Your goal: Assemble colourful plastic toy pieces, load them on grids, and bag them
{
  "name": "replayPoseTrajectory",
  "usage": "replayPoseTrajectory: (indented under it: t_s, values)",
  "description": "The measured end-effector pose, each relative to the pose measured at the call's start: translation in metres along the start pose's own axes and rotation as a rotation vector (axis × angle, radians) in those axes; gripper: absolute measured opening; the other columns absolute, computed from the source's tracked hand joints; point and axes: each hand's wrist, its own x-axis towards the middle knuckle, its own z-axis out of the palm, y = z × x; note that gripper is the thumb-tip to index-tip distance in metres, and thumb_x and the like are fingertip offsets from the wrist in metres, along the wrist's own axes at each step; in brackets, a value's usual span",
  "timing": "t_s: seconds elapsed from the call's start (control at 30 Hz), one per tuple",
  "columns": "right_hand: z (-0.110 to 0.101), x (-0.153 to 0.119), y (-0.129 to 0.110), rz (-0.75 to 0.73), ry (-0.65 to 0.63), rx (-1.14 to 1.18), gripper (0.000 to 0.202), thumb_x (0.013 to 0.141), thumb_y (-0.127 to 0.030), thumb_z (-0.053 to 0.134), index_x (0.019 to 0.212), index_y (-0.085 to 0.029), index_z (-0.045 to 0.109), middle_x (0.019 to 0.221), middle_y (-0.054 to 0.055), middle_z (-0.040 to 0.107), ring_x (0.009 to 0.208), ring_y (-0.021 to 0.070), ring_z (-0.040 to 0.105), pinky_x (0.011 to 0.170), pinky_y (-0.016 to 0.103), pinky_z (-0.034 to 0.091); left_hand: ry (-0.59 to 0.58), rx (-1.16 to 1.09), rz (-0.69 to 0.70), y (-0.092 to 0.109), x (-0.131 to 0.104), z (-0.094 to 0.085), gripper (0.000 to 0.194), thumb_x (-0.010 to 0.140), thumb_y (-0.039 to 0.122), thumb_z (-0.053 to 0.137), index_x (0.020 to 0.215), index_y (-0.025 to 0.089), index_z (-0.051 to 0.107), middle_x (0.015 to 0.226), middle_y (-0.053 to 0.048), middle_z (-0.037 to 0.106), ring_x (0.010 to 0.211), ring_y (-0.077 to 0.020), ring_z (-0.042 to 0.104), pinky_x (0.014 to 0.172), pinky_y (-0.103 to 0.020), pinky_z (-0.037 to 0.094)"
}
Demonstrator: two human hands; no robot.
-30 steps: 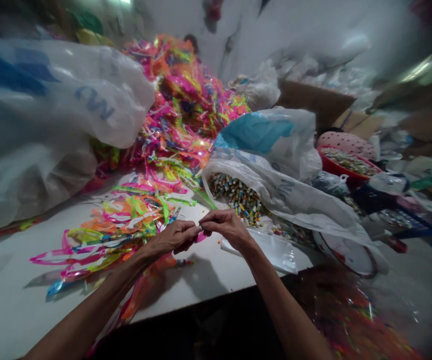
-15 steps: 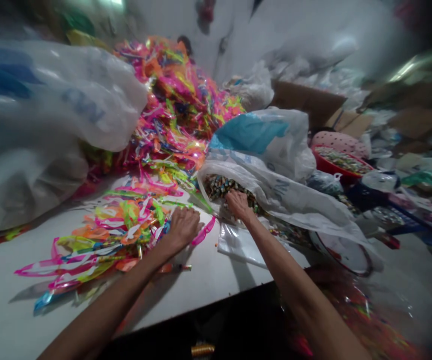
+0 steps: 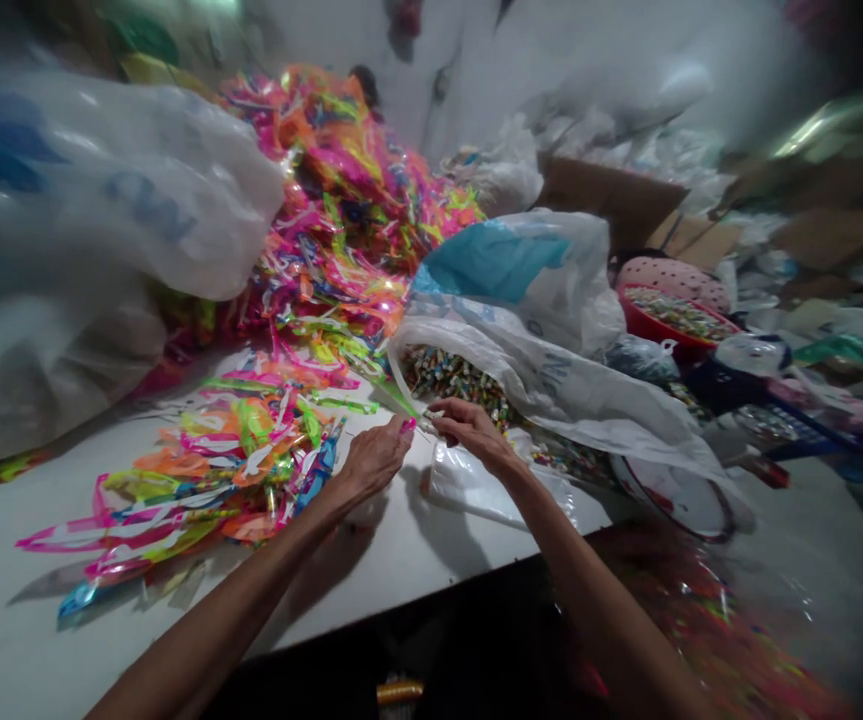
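Observation:
My left hand (image 3: 377, 455) is closed on a pink strip (image 3: 408, 426), whose end shows at the fingertips above the white table (image 3: 393, 540). Facing it, my right hand (image 3: 470, 430) pinches a small pale piece (image 3: 435, 417) beside the mouth of a white sack (image 3: 551, 375). Many small multicoloured pieces (image 3: 453, 380) fill the sack's opening. Left of my hands lies a spread of bright plastic strips (image 3: 243, 450) in pink, orange, yellow and green. A clear plastic packet (image 3: 476, 483) rests below my right hand.
Behind rises a tall heap of colourful strips (image 3: 341, 190). A large white bag (image 3: 116, 190) bulges at the left. On the right are a red basin (image 3: 671, 318) of small pieces, a round white tray (image 3: 675, 498) and cardboard (image 3: 603, 195). The table's front edge crosses below my hands.
My right hand has come out of the sack's mouth with a small pale piece. My left hand has risen slightly and moved right, so both hands now nearly meet.

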Motion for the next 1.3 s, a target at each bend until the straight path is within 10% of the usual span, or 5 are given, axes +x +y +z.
replayPoseTrajectory:
  t_s: [0.2,0.77,1.03,1.2,1.3]
  values:
    - [0.016,-0.027,-0.02,0.007,0.039,0.124,0.025,0.074,-0.038,0.063,0.082,-0.015,0.07,0.055,-0.002,0.052,0.05,0.0086,0.045,0.048,0.021,0.035,0.064,0.342,0.166,0.006,-0.025,0.001,0.037,0.093,0.042,0.025,0.096,0.022,0.056,0.088,-0.004,0.062,0.079,-0.0179,0.057,0.067,-0.026,0.034]
    - [0.023,-0.042,-0.036,-0.08,-0.035,0.001,0.023,0.077,-0.037,0.062,0.078,-0.018,0.074,0.059,0.0,0.055,0.052,0.01,0.049,0.049,0.022,0.037,-0.019,0.418,0.247,0.007,-0.036,-0.009,0.035,0.093,0.035,0.026,0.116,0.02,0.048,0.108,-0.009,0.061,0.095,-0.0229,0.058,0.072,-0.029,0.038]
    - [0.031,-0.045,-0.029,-0.05,-0.149,0.048,0.026,0.077,-0.039,0.062,0.084,-0.016,0.073,0.054,-0.002,0.054,0.046,0.0087,0.047,0.045,0.021,0.035,-0.129,0.573,0.224,0.002,-0.033,-0.015,0.03,0.093,0.035,0.027,0.093,0.02,0.053,0.081,-0.007,0.063,0.072,-0.0209,0.059,0.057,-0.027,0.029]
    - [0.042,-0.027,-0.016,-0.05,-0.174,0.05,0.033,0.081,-0.043,0.057,0.095,-0.017,0.071,0.068,0.001,0.06,0.053,0.0107,0.054,0.05,0.022,0.04,-0.156,0.644,0.137,0.0,-0.034,-0.044,0.024,0.089,0.03,0.035,0.088,0.021,0.057,0.075,-0.005,0.063,0.068,-0.0206,0.058,0.058,-0.028,0.033]
    - [0.032,0.006,0.001,-0.008,-0.09,-0.28,0.038,0.089,-0.041,0.045,0.114,-0.017,0.062,0.087,0.005,0.063,0.063,0.0128,0.059,0.055,0.023,0.044,0.13,0.819,0.023,-0.008,-0.04,-0.078,0.024,0.086,0.023,0.039,0.097,0.02,0.06,0.088,-0.009,0.066,0.083,-0.0244,0.059,0.077,-0.036,0.04]
